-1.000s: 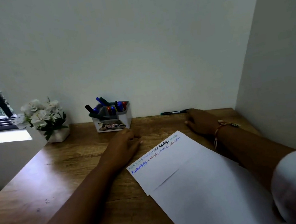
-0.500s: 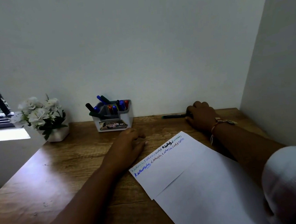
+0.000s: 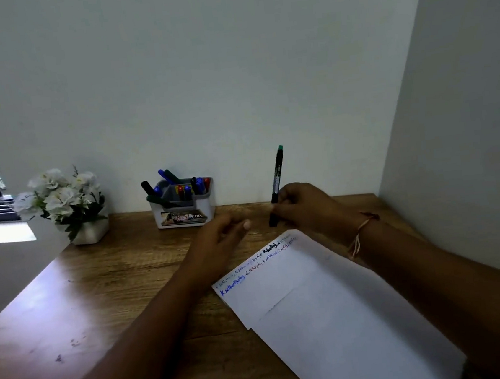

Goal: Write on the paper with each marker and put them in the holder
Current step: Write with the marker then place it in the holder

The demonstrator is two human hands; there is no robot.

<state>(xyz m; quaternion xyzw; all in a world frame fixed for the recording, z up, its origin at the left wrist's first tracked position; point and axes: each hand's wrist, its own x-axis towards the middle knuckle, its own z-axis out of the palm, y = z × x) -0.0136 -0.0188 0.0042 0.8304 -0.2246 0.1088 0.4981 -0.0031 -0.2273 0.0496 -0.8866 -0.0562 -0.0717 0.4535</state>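
While the right hand (image 3: 306,208) grips a green-tipped marker (image 3: 277,180) upright at centre frame, seemingly for uncapping, the left hand (image 3: 217,242), loose and empty, lies just left, above the paper (image 3: 331,304).

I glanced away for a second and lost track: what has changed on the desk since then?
The right hand has taken hold of the green-capped marker that lay along the back wall and lifted it upright off the desk. The left hand stays open beside the paper; the holder and the flower pot have not moved.
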